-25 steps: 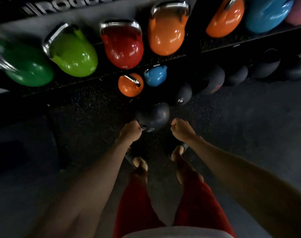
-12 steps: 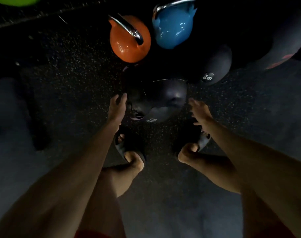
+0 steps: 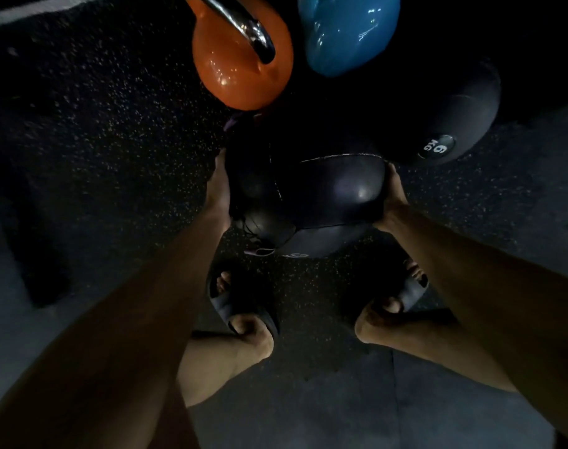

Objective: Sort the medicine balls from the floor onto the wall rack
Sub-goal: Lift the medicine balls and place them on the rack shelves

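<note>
A black medicine ball [image 3: 324, 196] with white seams sits on the dark speckled floor just in front of my feet. My left hand [image 3: 217, 186] lies flat against its left side, fingers stretched forward along the curve. My right hand [image 3: 391, 196] presses on its right side, and its fingertips are hidden behind the ball. A second black medicine ball [image 3: 451, 118], marked 6 KG, lies behind and to the right, close to the first. No wall rack shows in this view.
An orange kettlebell [image 3: 240, 66] with a chrome handle and a blue kettlebell [image 3: 347, 30] stand just beyond the ball. My feet in dark slides [image 3: 240, 303] are planted either side below it. Grey floor stretches behind me.
I have bent lower and the view has closed in on the floor. Both hands moved inward from beside the ball to lie against its sides.
</note>
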### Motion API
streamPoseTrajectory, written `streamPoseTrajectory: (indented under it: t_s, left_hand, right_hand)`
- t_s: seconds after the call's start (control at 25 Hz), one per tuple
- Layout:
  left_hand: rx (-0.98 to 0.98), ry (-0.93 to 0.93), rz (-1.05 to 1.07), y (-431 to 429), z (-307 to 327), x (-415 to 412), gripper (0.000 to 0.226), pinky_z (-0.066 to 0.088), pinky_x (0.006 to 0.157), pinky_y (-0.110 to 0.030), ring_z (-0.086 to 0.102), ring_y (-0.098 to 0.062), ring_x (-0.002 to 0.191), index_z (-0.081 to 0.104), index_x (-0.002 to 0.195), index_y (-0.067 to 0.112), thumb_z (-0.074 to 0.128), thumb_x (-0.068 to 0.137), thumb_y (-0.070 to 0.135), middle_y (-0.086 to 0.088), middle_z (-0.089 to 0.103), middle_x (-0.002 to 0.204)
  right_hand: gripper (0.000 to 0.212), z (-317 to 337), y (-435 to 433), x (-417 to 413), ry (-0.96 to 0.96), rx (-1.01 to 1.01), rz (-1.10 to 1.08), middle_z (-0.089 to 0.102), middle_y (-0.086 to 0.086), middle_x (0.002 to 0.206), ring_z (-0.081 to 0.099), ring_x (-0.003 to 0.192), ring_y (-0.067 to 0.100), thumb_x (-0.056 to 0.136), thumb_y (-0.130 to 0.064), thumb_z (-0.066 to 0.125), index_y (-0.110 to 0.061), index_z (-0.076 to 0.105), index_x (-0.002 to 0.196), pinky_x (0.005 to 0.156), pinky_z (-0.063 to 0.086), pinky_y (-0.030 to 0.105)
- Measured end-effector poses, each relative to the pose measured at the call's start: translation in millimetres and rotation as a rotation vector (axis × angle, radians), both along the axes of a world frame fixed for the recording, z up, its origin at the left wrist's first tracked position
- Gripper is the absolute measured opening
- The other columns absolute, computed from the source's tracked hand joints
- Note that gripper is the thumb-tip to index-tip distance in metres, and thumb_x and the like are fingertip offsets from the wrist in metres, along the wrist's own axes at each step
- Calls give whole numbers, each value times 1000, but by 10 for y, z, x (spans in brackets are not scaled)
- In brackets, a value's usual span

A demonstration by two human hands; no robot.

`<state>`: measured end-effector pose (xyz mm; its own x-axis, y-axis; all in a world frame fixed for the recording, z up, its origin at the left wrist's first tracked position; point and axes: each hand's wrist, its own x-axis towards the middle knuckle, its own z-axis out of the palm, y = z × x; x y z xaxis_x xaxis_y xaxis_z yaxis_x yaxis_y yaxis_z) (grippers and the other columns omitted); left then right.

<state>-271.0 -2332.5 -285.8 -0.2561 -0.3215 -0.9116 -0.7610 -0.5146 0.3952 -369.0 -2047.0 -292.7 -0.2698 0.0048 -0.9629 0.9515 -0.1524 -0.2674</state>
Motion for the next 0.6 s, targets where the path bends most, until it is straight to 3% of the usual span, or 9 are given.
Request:
streamPoseTrajectory:
  t_s: [0.16, 0.32, 0.48, 0.6]
  left_hand:
    - [17, 61, 5, 134, 583, 164, 73, 53, 100, -45, 68, -21, 114, 70, 123, 32, 61, 70, 81, 1, 71, 123]
    - [51, 30, -2, 201, 1712, 211, 60, 56, 94, -43, 70, -26, 108, 75, 114, 29, 63, 75, 73, -2, 75, 113]
    - [65, 30, -72, 78, 2958, 208, 82, 53, 99, -45, 67, -26, 115, 74, 118, 31, 69, 57, 86, -1, 73, 119]
    - [46, 110, -134, 7, 3931, 191, 82, 50, 104, -49, 68, -27, 115, 71, 124, 27, 69, 63, 83, -4, 71, 123]
  right_hand:
    - [62, 495, 129, 235, 32, 85, -77, 75, 4, 115, 68, 111, 28, 82, -69, 54, -24, 70, 122, 98, 54, 46]
    - [58, 1617, 217, 452, 3, 110, -110, 75, 3, 112, 68, 109, 28, 78, -69, 56, -26, 74, 113, 102, 50, 45]
    - [63, 2902, 228, 563, 35, 151, -124, 71, 4, 119, 65, 109, 27, 76, -69, 59, -27, 70, 121, 103, 49, 45]
    - [56, 4095, 134, 587, 115, 129, -94, 70, 6, 119, 65, 110, 27, 88, -62, 54, -20, 68, 123, 105, 49, 45]
